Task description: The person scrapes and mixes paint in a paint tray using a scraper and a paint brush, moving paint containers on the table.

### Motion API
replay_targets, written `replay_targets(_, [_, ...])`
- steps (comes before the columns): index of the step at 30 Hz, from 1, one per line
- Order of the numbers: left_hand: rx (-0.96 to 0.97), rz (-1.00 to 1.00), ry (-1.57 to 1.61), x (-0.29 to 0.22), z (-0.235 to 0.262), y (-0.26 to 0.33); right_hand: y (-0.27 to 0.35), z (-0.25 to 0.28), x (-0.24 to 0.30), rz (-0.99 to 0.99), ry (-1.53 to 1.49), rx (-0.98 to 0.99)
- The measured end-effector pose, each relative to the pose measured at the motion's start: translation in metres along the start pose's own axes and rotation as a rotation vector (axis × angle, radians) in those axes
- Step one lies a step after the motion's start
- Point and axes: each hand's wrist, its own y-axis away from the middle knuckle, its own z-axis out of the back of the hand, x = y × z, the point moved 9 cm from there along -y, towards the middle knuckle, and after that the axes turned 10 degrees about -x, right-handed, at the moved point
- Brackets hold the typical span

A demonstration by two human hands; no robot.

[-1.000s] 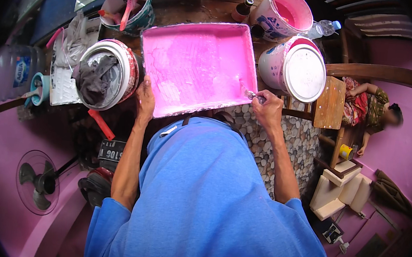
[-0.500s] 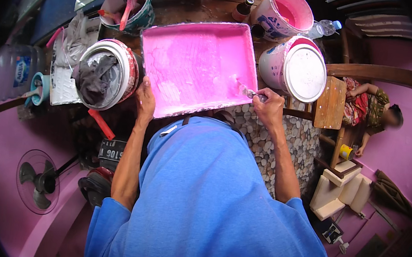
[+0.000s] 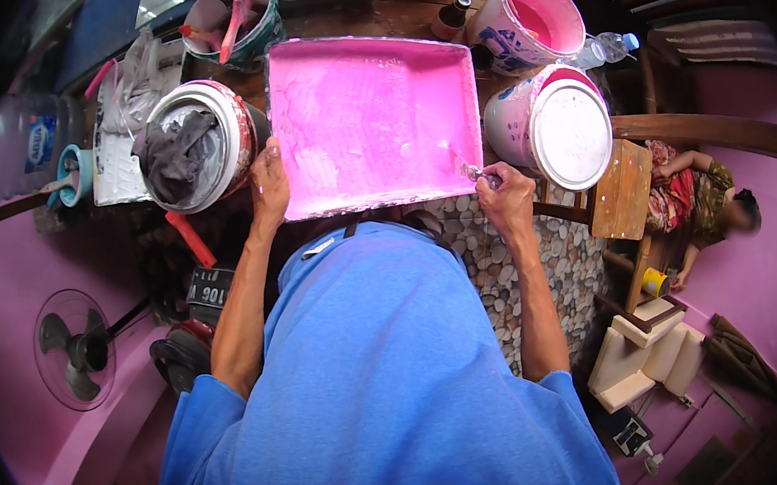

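A shallow rectangular paint tray (image 3: 469, 110), coated inside with pink paint, is tilted towards me above my waist. My left hand (image 3: 270, 184) grips its left edge near the lower corner, thumb up along the rim. In my right hand (image 3: 507, 198) is a small putty knife (image 3: 470, 170), its handle mostly covered by my closed fingers. The blade points left, over the paint in the lower right part of the tray. Right beside my left hand stands a round bucket (image 3: 241, 139) with a dark grey rag (image 3: 181, 157) on top.
Beyond my right hand is a white-lidded paint bucket (image 3: 569, 134), with an uncovered pink-stained bucket (image 3: 519, 54) behind it. A pail (image 3: 269, 21) with pink brushes stands at the far left. Further right are a wooden stool (image 3: 622, 190) and a seated person (image 3: 693, 192).
The putty knife and my right hand have shifted very slightly left and up. My left hand keeps its grip on the tray, and the view has turned a little.
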Motion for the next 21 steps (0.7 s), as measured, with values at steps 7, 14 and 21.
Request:
replay_targets(7, [0.004,0.044,0.002,0.004,0.000,-0.004,-0.004,0.001,-0.005,-0.058,-0.058,0.004])
replay_targets(14, [0.024,0.073,-0.003,0.000,-0.001,-0.007,-0.007,-0.001,-0.009,-0.056,-0.042,0.021])
replay_targets(21, [-0.010,0.027,-0.049,0.001,0.003,-0.006,-0.003,0.007,-0.011,-0.071,-0.052,-0.011])
